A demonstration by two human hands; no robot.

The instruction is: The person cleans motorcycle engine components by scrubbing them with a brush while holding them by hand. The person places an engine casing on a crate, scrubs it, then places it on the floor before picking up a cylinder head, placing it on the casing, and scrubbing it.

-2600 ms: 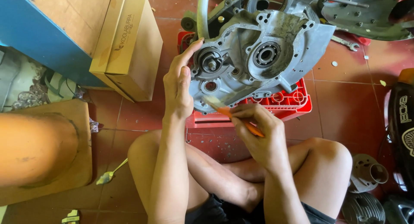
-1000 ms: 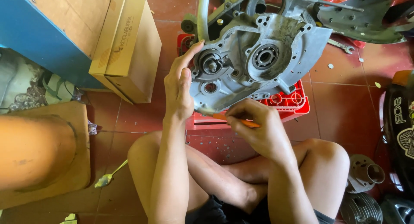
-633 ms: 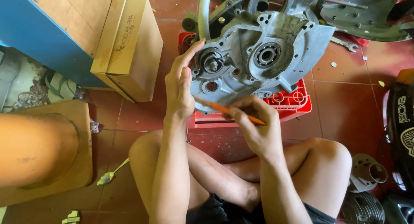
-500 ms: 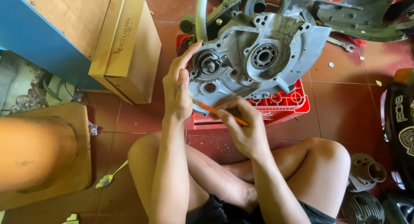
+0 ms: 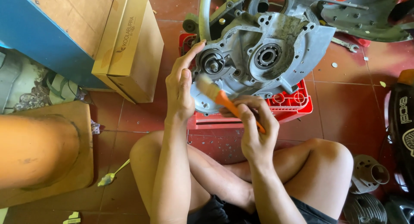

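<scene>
A single head-worn camera looks almost straight down from above the seated person, close enough that the crossed bare legs [image 5: 258, 181] fill the bottom edge and both forearms run up the middle of the frame. It faces forward over the knees onto the red-brown tiled floor [image 5: 345, 116], with the grey cast-metal engine casing [image 5: 267, 55] on its red plastic crate [image 5: 293, 105] lying in the upper centre. With only this one view, no second camera shares any part of the scene.

I see cardboard box [image 5: 131, 47] beside blue panel [image 5: 41, 34], spoon [image 5: 113, 174] on red tiles, wrench [image 5: 345, 43] upper right, finned cylinder [image 5: 367, 174] lower right.
</scene>
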